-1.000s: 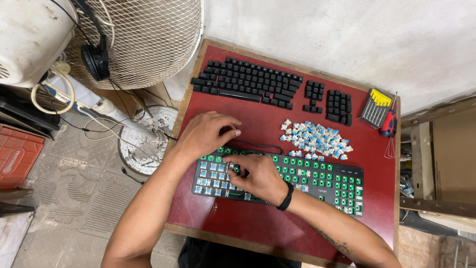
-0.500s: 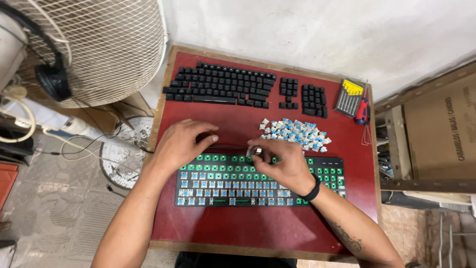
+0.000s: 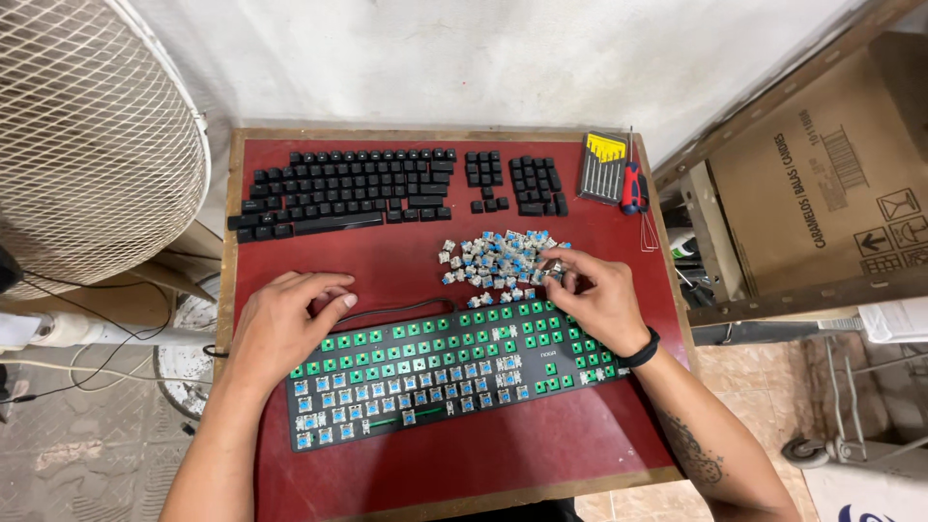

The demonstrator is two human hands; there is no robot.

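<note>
- Resting on the upper left edge of the stripped keyboard (image 3: 440, 372), the left hand (image 3: 285, 324) lies palm down with its fingers curled loosely; its grip is slack and holds nothing.
- The right hand (image 3: 594, 295) hovers at the right edge of the pile of loose switches (image 3: 498, 261), its fingertips pinched narrow on one small switch from the pile.
- A black wristband (image 3: 641, 350) sits on the right wrist, and a tattoo marks the forearm below it.
- The stripped keyboard lies slanted across the near half of the red counter (image 3: 387, 256); its green plate shows many bare sockets, while blue-topped switches fill the lower left rows.
- A black cable (image 3: 396, 309) runs along the keyboard's upper edge, just beside the left hand.
- The pile of loose switches sits between the stripped keyboard and the rows of black keycaps (image 3: 396, 188) laid out in keyboard order along the far edge.
- A small screwdriver set (image 3: 603, 166) with yellow-topped bits and a red-handled tool (image 3: 632, 186) lie at the far right corner.
- A fan's wire guard (image 3: 87, 145) stands left of the counter; a cardboard box (image 3: 822, 184) sits on the right.
</note>
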